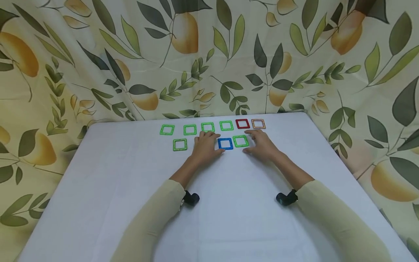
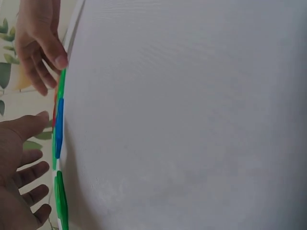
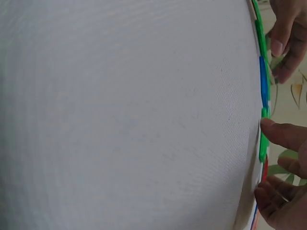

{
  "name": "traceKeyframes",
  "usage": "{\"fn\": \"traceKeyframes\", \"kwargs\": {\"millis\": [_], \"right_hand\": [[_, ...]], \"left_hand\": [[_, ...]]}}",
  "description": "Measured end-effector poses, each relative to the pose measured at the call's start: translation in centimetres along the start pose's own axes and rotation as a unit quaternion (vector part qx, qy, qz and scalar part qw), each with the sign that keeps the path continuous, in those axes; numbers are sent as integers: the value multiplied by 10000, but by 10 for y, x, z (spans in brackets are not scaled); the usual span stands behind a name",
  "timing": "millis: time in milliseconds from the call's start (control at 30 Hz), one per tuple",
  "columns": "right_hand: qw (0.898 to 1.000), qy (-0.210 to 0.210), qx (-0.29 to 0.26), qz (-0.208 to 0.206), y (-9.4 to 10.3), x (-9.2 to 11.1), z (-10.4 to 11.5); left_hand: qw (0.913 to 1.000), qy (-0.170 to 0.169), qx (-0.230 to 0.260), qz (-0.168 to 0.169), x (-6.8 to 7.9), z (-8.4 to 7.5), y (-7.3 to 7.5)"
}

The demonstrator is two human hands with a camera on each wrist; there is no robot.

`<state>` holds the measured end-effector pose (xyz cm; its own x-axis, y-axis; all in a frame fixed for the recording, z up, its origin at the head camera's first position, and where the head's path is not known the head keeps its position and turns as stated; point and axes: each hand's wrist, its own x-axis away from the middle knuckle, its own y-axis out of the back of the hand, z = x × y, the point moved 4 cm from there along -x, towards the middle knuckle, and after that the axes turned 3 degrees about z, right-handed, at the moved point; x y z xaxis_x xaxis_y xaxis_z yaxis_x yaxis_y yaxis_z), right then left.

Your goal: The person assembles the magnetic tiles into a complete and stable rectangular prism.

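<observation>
Square plastic frames lie flat in two rows near the far side of the table. My left hand (image 1: 206,147), fingers spread, is over the front row between a green frame (image 1: 174,145) and a blue frame (image 1: 220,143). Its thumb reaches toward the blue frame's near edge; nothing is in its grasp in the left wrist view. To the right, my right hand (image 1: 262,145) has thumb and fingers parted beside another green frame (image 1: 235,141). In the right wrist view its thumb is right at the green frame (image 3: 263,148).
Along the back row are several green frames (image 1: 162,130), a red frame (image 1: 237,124) and an orange frame (image 1: 253,124). A white cloth covers the table (image 1: 235,214). Behind it hangs a curtain (image 1: 229,80) printed with leaves and fruit. Black wrist cameras (image 1: 191,198) sit at both sleeves.
</observation>
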<state>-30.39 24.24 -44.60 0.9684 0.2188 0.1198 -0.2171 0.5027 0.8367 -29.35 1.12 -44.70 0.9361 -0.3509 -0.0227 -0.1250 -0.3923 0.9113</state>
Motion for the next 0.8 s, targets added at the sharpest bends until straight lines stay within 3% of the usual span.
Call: {"fn": "traceKeyframes", "kwargs": {"millis": [267, 533, 800], "right_hand": [[9999, 120, -47, -2, 1, -3, 2], [9990, 401, -123, 151, -4, -3, -1], [9981, 598, -140, 38, 0, -9, -1]], "left_hand": [[9998, 58, -209, 43, -10, -1, -6], [9988, 102, -480, 96, -9, -1, -19], [9976, 10, -687, 16, -19, -5, -16]]}}
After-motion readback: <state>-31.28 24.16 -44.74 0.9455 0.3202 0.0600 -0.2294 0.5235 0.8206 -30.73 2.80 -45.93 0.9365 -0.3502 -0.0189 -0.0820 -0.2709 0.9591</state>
